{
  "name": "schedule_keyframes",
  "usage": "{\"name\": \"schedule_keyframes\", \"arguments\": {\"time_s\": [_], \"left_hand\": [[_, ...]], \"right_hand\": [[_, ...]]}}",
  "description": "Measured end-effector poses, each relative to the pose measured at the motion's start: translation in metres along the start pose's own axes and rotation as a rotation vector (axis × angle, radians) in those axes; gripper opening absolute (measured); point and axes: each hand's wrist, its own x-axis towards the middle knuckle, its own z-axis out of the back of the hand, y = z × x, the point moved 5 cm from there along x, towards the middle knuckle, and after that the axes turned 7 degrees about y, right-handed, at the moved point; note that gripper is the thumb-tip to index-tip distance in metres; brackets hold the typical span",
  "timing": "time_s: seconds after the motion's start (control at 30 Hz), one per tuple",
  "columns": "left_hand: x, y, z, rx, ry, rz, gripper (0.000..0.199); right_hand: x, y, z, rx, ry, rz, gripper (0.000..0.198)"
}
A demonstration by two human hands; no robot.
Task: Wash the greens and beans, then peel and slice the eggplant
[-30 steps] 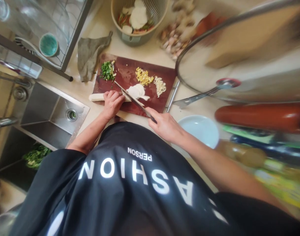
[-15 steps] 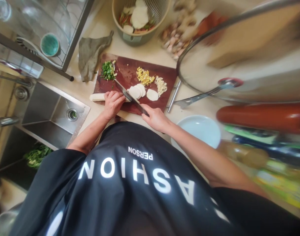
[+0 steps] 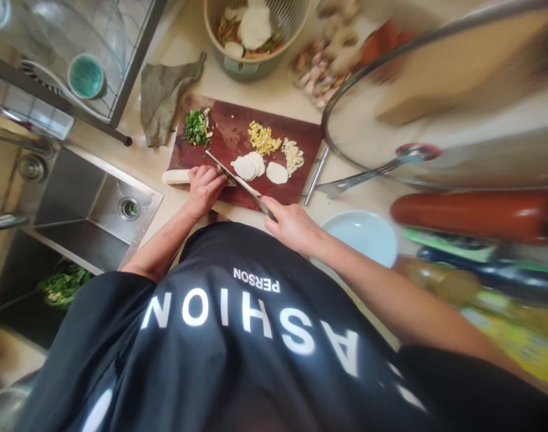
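Note:
A peeled white root vegetable [image 3: 175, 176], long and slim, lies along the near left edge of a dark red cutting board [image 3: 229, 123]. My left hand [image 3: 206, 187] presses down on it with curled fingers. In my right hand [image 3: 292, 225] is the handle of a kitchen knife [image 3: 243, 185]. Its blade slants across the board close to the left fingertips, at the vegetable's right end. Several round white slices [image 3: 247, 167] rest just beyond the blade. On the board also lie chopped greens [image 3: 195, 127], yellow minced bits [image 3: 264, 138] and pale minced bits [image 3: 292, 157].
Left of me is a steel sink [image 3: 76, 189] with greens [image 3: 66, 283] in its nearer basin. A grey cloth [image 3: 166, 99] and a colander of vegetables [image 3: 242, 67] stand behind the board. Rightward are a pale blue bowl [image 3: 364, 237], a large glass lid [image 3: 368, 129] and a red-brown bottle [image 3: 472, 216].
My right hand has shifted slightly right and toward me with the knife, and the blade has tilted so that it shows thinner and brighter. My left hand stays on the white root vegetable.

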Motion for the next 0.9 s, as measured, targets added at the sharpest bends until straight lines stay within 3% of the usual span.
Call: {"name": "schedule_keyframes", "arguments": {"time_s": [0.13, 0.27, 0.43, 0.6, 0.9], "left_hand": [[-0.007, 0.004, 0.005, 0.035, 0.016, -0.021, 0.029], [-0.011, 0.012, 0.009, 0.093, 0.017, -0.001, 0.025], [-0.003, 0.007, -0.001, 0.043, 0.068, 0.012, 0.033], [-0.002, 0.000, 0.000, 0.025, 0.081, 0.049, 0.030], [0.002, -0.004, 0.002, 0.120, -0.014, -0.012, 0.039]], "right_hand": [[0.027, 0.000, -0.009, 0.020, -0.019, -0.021, 0.054], [0.031, -0.014, -0.003, 0.122, -0.056, 0.055, 0.052], [0.020, -0.025, 0.004, 0.119, -0.133, 0.030, 0.054], [0.000, -0.013, 0.007, 0.028, -0.140, 0.025, 0.056], [-0.036, -0.006, 0.010, -0.115, -0.093, 0.020, 0.053]]}}
